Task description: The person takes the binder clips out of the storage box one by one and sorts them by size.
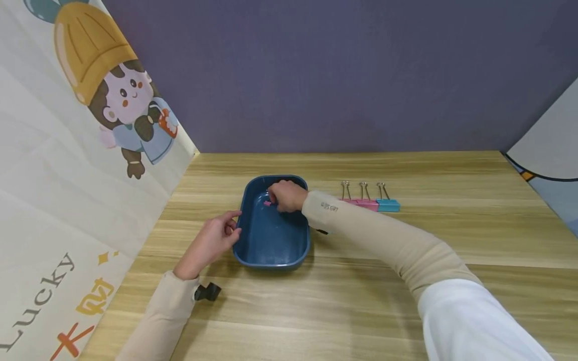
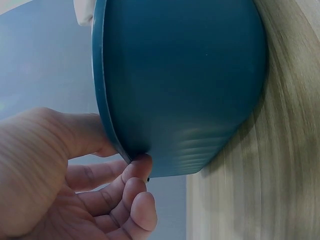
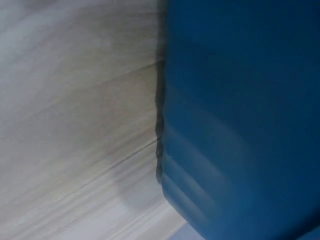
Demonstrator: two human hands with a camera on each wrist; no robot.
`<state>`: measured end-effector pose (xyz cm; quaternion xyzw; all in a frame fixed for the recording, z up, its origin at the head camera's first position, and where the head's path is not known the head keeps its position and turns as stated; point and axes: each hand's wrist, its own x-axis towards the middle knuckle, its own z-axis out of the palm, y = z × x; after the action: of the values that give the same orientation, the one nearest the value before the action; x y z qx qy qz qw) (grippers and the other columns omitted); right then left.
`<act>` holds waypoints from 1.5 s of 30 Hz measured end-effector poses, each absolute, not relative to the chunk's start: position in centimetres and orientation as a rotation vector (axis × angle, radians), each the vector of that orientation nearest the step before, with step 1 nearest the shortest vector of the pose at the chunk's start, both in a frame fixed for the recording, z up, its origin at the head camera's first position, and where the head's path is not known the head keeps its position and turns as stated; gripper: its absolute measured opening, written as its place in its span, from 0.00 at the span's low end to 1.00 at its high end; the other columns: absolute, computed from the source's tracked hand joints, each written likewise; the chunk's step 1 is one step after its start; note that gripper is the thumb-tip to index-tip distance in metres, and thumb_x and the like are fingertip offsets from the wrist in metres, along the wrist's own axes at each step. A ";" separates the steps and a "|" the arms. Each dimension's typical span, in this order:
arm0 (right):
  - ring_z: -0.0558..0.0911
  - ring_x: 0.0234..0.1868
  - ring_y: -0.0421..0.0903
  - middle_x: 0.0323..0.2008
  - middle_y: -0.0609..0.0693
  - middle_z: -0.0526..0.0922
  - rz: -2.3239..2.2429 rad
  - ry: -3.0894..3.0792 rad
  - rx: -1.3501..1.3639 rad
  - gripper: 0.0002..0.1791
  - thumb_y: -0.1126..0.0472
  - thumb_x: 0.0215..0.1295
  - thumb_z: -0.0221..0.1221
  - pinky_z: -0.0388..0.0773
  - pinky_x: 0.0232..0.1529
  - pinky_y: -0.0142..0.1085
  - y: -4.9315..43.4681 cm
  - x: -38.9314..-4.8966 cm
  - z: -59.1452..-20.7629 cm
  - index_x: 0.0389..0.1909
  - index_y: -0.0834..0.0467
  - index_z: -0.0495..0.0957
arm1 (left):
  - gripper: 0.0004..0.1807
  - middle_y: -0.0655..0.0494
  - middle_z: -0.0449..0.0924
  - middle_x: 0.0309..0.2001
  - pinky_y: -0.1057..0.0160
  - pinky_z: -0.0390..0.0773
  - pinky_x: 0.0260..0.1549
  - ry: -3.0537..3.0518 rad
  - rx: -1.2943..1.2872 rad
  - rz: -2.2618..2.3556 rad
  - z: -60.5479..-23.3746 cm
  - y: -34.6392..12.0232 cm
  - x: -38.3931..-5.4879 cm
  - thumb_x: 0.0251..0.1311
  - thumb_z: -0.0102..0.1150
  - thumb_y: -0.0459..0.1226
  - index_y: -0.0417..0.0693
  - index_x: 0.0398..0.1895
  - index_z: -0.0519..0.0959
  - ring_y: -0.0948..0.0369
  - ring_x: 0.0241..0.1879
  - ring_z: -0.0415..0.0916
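Note:
A dark blue plastic basin [image 1: 271,245] stands on the wooden table. At its left rim, my left hand [image 2: 60,185] pinches the edge between thumb and fingers. My right hand [image 1: 286,195] reaches down inside the far part of the basin, its fingers bent. Right by those fingertips shows a small pink piece [image 1: 267,203], too small to identify. Whether the fingers grip it is hidden. The right wrist view has only the basin's ribbed outer wall [image 3: 200,165] and the tabletop, with no fingers in sight.
Right of the basin, a row of binder clips stands with wire handles up: two pink clips [image 1: 368,204], one partly behind the right sleeve, and a blue clip [image 1: 389,205]. A dark partition [image 1: 343,75] rises behind the table [image 1: 451,200]; a printed cloth [image 1: 67,175] hangs left.

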<state>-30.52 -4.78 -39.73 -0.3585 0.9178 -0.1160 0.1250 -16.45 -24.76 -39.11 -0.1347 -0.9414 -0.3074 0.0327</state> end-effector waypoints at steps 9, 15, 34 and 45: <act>0.72 0.31 0.44 0.33 0.48 0.76 -0.482 2.622 -1.240 0.10 0.69 0.53 0.62 0.69 0.34 0.35 -3.5 -30.8 -38.7 0.36 0.58 0.76 | 0.22 0.54 0.76 0.29 0.66 0.73 0.25 -2.884 -0.427 -0.951 -39.1 -24.6 -16.5 0.56 0.59 0.28 0.31 0.55 0.73 0.62 0.26 0.71; 0.73 0.34 0.43 0.38 0.51 0.78 -0.576 2.551 -1.387 0.10 0.68 0.53 0.61 0.71 0.37 0.35 -2.2 -30.5 -37.9 0.37 0.59 0.77 | 0.22 0.53 0.76 0.29 0.66 0.73 0.25 -2.888 -0.413 -0.960 -39.3 -24.7 -16.6 0.56 0.59 0.27 0.31 0.55 0.73 0.61 0.27 0.72; 0.74 0.31 0.48 0.30 0.47 0.76 -0.851 2.613 -1.524 0.12 0.74 0.50 0.57 0.72 0.32 0.38 7.0 -29.5 -35.1 0.32 0.55 0.74 | 0.22 0.51 0.76 0.31 0.66 0.73 0.25 -2.918 -0.406 -0.956 -39.5 -24.6 -16.6 0.56 0.58 0.27 0.31 0.56 0.72 0.60 0.28 0.71; 0.73 0.28 0.46 0.29 0.45 0.75 -0.771 2.635 -1.465 0.12 0.70 0.55 0.62 0.70 0.28 0.37 13.1 -27.7 -35.4 0.30 0.49 0.74 | 0.22 0.52 0.75 0.30 0.67 0.71 0.24 -2.908 -0.420 -0.921 -39.7 -25.1 -16.6 0.57 0.58 0.28 0.32 0.56 0.72 0.60 0.28 0.70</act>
<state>-27.72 13.06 -35.44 -0.4707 0.8467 -0.2476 0.0149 -16.63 -25.09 -39.74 -0.1365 -0.9439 -0.2990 0.0311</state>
